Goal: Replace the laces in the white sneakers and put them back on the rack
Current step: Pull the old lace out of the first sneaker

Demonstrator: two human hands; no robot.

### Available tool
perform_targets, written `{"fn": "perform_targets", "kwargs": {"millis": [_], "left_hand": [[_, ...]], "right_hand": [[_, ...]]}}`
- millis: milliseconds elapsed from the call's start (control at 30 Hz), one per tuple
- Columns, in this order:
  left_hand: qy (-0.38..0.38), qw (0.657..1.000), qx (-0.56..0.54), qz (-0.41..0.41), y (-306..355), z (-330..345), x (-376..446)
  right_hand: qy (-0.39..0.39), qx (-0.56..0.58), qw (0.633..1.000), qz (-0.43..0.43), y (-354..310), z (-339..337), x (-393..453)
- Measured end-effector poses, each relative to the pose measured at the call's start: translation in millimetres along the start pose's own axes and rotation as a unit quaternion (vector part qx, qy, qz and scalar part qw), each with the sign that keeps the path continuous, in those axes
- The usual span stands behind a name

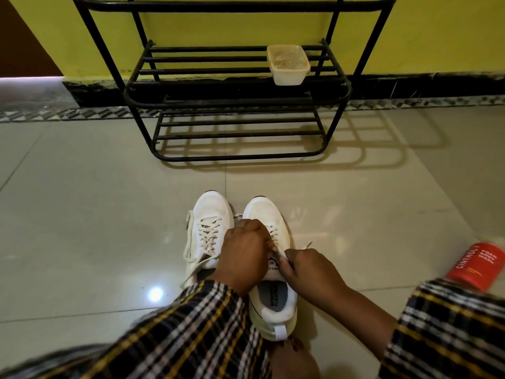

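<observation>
Pale tiled floor [109,214] with a black metal rack [237,105] against a yellow wall, shelves bare apart from a plastic tub [289,65]. Left sneaker [207,233] looks fully laced, ends loose. Right sneaker [270,269] is mid-lacing: left hand [244,253] is curled over the eyelets, and right hand [303,265] pinches a lace end. Finishing and shelving remain, I'd say. Plenty of open floor ahead; a red can [475,265] lies near the right sleeve.
</observation>
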State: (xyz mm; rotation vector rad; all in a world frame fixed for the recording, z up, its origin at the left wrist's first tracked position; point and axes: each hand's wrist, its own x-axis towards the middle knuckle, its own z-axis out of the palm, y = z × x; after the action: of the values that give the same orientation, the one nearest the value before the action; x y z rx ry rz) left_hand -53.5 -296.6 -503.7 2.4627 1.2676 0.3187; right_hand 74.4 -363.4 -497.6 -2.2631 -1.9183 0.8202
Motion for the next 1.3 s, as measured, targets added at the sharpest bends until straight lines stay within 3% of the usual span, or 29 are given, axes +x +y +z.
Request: {"fn": "perform_targets", "kwargs": {"millis": [133,300,433,600,700,767,833,933,1033,1167,1300], "left_hand": [[0.124,0.974,-0.168,-0.094,-12,-13,7],[0.265,0.915,-0.212,-0.218,-45,-49,20],[0.194,0.952,-0.131,-0.197,-51,-47,16],[0.001,0.99,-0.139,-0.006,-12,-22,3],[-0.079,0.997,-0.001,0.025,-1,-13,-4],[-0.084,0.986,0.131,0.057,6,-13,-7],[-0.094,0.977,0.175,0.083,13,-14,-10],[-0.09,0.98,0.159,0.08,12,-14,-8],[-0.016,0.993,0.098,0.069,3,-19,-2],[0.037,0.988,0.135,0.066,-10,-31,7],[0.115,0.982,0.149,-0.019,-37,-61,17]], "right_hand": [[0.006,0.003,1.0,0.011,2,2,0],[0.007,0.0,1.0,0.026,2,3,0],[-0.001,0.003,1.0,0.015,1,4,1],[-0.009,0.01,1.0,0.001,2,4,3],[-0.01,0.013,1.0,0.002,3,4,3],[-0.009,0.016,1.0,0.005,3,5,3],[-0.008,0.021,1.0,0.009,2,6,4],[-0.014,0.029,0.999,0.013,1,5,4],[-0.013,0.036,0.999,0.013,1,3,2],[-0.017,0.03,0.999,0.011,2,2,3],[-0.014,0.019,1.0,0.017,5,4,3]]}}
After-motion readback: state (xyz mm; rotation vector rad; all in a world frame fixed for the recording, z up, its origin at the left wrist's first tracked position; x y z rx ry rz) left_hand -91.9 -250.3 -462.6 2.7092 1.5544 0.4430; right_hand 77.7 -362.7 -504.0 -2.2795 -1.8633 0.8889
